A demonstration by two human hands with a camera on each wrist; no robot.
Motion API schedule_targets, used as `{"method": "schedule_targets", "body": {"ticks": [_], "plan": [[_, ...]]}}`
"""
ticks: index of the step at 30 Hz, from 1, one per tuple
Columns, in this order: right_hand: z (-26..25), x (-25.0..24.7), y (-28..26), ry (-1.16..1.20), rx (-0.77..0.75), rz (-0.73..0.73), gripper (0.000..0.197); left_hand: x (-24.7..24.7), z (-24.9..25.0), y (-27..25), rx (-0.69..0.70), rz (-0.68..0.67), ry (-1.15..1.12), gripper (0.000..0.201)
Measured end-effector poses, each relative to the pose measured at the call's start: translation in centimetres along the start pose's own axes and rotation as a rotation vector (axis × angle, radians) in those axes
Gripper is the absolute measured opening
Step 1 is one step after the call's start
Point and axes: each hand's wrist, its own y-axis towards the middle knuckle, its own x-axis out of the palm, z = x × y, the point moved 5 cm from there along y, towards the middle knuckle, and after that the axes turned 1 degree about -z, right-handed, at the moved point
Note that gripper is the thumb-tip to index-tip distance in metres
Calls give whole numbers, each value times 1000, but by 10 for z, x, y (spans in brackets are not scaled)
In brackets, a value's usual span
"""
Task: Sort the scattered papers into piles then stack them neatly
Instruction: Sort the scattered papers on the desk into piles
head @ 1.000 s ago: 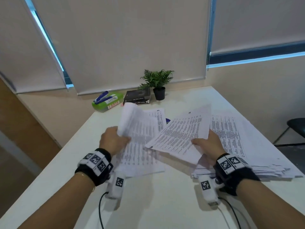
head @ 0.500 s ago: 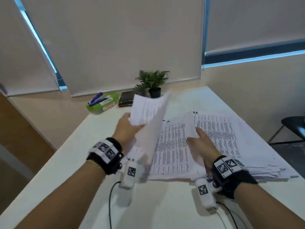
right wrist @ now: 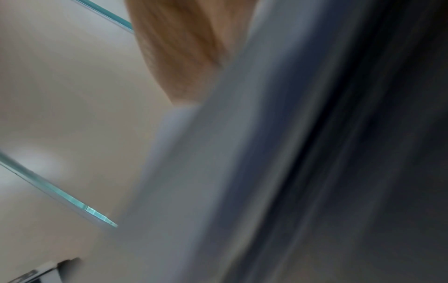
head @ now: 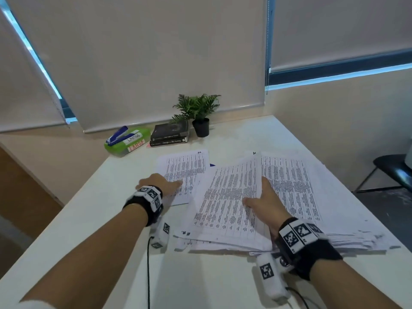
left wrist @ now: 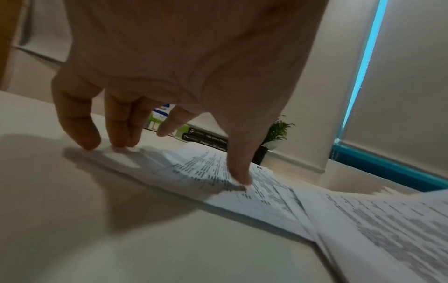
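Note:
Printed white sheets lie in three groups on the white table (head: 200, 282). A small left pile (head: 185, 170) lies flat; my left hand (head: 171, 184) rests on its near left corner. In the left wrist view the left hand (left wrist: 177, 160) has its fingertips (left wrist: 87, 141) on the pile's (left wrist: 261, 201) edge and its thumb pressing on the print. A middle sheaf (head: 225, 204) lies slanted, overlapping the big right pile (head: 296, 188). My right hand (head: 256, 192) holds this sheaf at its right edge, thumb spread on top and the other fingers hidden. The right wrist view is blurred: a thumb (right wrist: 179, 57) against paper (right wrist: 218, 172).
At the table's far edge stand a green box with a blue stapler (head: 127, 141), two black books (head: 169, 133) and a small potted plant (head: 198, 112). A black chair (head: 392, 168) stands off the right side. A black cable (head: 148, 275) runs across the near table.
The left hand laid its raised, curled sheets flat on the left pile. The right hand lowered its sheaf onto the middle of the papers. The camera view tipped slightly.

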Motion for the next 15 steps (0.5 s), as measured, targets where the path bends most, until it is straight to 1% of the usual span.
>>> {"method": "schedule_targets", "body": {"ticks": [1, 2, 4, 5, 8, 9, 11, 14, 15], "plan": [[-1, 0, 0, -2, -4, -2, 90, 0, -3, 4, -8, -51, 72, 87], [-1, 1, -1, -11, -9, -2, 90, 0, -4, 6, 1, -73, 98, 82], [-1, 1, -1, -32, -5, -4, 93, -4, 2, 7, 33, -59, 56, 71], [-1, 1, -1, -39, -1, -7, 94, -5, 4, 7, 33, -60, 24, 71], [-3, 1, -4, -26, -2, -11, 95, -6, 4, 8, -36, -94, -143, 85], [-4, 0, -5, -24, -5, -8, 95, -7, 2, 9, -53, -96, -194, 86], [-5, 0, -6, -31, -7, -11, 95, -7, -1, 10, -79, -113, -284, 78], [-7, 1, -8, -31, -6, -15, 94, -3, -4, 8, -102, -116, -407, 52], [-8, 1, -8, -32, 1, -14, 94, -3, -5, 8, -98, -111, -421, 50]]}}
